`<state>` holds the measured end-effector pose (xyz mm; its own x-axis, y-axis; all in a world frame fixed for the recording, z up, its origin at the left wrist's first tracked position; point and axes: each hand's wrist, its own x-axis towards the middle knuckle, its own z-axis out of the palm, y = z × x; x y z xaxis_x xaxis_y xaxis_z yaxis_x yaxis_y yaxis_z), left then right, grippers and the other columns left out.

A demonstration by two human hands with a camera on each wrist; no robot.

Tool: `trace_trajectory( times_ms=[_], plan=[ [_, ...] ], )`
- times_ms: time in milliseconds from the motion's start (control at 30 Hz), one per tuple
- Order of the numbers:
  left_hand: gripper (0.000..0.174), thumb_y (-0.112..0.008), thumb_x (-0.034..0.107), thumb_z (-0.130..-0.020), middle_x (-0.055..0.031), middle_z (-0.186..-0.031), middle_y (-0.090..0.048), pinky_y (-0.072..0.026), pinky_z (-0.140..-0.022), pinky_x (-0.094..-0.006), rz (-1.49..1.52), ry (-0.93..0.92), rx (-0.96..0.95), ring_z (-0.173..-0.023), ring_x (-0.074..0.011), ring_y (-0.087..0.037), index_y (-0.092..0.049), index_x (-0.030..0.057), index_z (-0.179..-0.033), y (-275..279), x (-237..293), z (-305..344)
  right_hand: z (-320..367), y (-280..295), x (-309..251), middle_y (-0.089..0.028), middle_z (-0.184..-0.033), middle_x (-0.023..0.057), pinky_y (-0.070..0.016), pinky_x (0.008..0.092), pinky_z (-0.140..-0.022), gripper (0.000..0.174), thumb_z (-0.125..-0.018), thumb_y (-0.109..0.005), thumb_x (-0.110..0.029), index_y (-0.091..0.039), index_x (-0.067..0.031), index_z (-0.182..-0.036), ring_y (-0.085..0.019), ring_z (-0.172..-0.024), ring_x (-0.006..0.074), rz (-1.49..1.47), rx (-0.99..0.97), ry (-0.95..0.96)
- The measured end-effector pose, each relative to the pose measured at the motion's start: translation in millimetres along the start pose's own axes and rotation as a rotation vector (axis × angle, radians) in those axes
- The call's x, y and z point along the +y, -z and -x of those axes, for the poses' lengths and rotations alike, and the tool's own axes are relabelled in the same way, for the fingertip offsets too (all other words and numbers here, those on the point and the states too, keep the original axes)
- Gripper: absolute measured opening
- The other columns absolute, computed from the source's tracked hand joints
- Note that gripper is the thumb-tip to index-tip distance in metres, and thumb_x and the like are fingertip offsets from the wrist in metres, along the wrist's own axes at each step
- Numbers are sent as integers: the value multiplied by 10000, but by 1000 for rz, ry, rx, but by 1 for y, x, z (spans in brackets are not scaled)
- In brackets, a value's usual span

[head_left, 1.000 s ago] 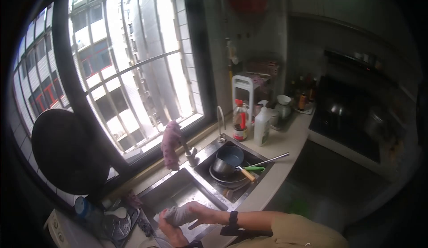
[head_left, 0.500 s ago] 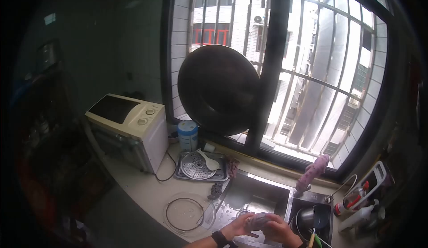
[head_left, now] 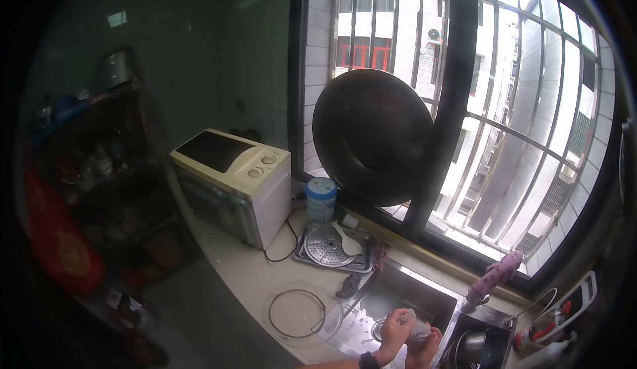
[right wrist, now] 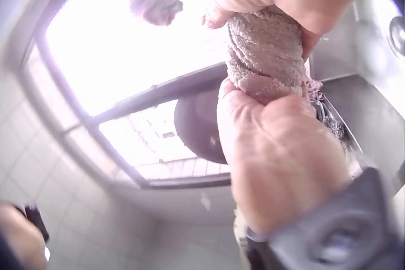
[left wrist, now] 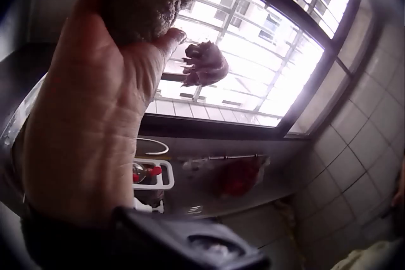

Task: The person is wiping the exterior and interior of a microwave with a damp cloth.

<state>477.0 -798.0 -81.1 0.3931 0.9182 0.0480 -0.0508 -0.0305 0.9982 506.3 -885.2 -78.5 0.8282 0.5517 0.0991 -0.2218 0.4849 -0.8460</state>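
Note:
Both hands grip a grey towelling cloth over the left sink basin. My left hand wraps one end, and my right hand holds the other. In the right wrist view the cloth is rolled tight, with spiral folds between the two hands. The left wrist view has the left hand with its thumb across the cloth. Water drops and wet patches lie on the sink's metal below.
A tap wrapped in purple cloth rises behind the sink. Pots fill the right basin. Left of the sink are a glass plate with a wire ring, a tray with a steamer disc and spoon, a microwave and a blue-lidded tub.
The head view has swung left, away from the stove, bringing the microwave and shelves into sight. Both hands keep hold of the cloth over the sink, their grip on it shifting.

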Motion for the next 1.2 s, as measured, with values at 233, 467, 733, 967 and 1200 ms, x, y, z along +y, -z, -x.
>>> trace_trajectory(
  times_ms=[233, 467, 733, 967, 1200],
  plan=[
    [151, -621, 143, -687, -76, -901, -582, -464, -781, -371, -141, -679, -267, -904, -274, -568, -629, 93, -829, 3, 10, 18, -15, 22, 17, -590, -982, 83, -506, 295, -731, 273, -934, -440, -272, -524, -24, -1010, -581, -817, 166, -357, 155, -486],
    [105, -663, 179, -671, -72, -911, -629, -468, -755, -395, -219, -1021, -418, -874, -282, -589, -649, 122, -759, 5, 15, 27, -26, 64, 10, -583, -909, 73, -504, 257, -586, 138, -857, -488, -131, -538, -37, -945, -581, -727, 153, -88, -116, -627],
    [62, -628, 26, -693, -84, -802, -584, -465, -707, -415, -134, -1280, -559, -837, -311, -568, -601, 61, -737, 12, 24, 34, -67, 71, -10, -598, -884, 95, -480, 258, -647, 190, -735, -593, -122, -563, -14, -888, -583, -765, 186, 463, -733, -631],
    [94, -642, 58, -680, -63, -818, -576, -423, -667, -375, -248, -1454, -649, -762, -269, -523, -615, 90, -764, 12, -9, 35, -78, 66, 5, -592, -690, 38, -440, 266, -568, 225, -817, -574, -225, -602, -5, -780, -544, -621, 141, 687, -768, -749],
    [114, -579, 165, -568, -110, -732, -482, -428, -746, -500, -206, -1693, -681, -772, -333, -526, -531, 63, -586, 3, -58, 44, -68, 48, -2, -588, -641, 48, -432, 263, -562, 305, -834, -528, -227, -596, 41, -706, -519, -609, 109, 925, -874, -656]
  ],
)
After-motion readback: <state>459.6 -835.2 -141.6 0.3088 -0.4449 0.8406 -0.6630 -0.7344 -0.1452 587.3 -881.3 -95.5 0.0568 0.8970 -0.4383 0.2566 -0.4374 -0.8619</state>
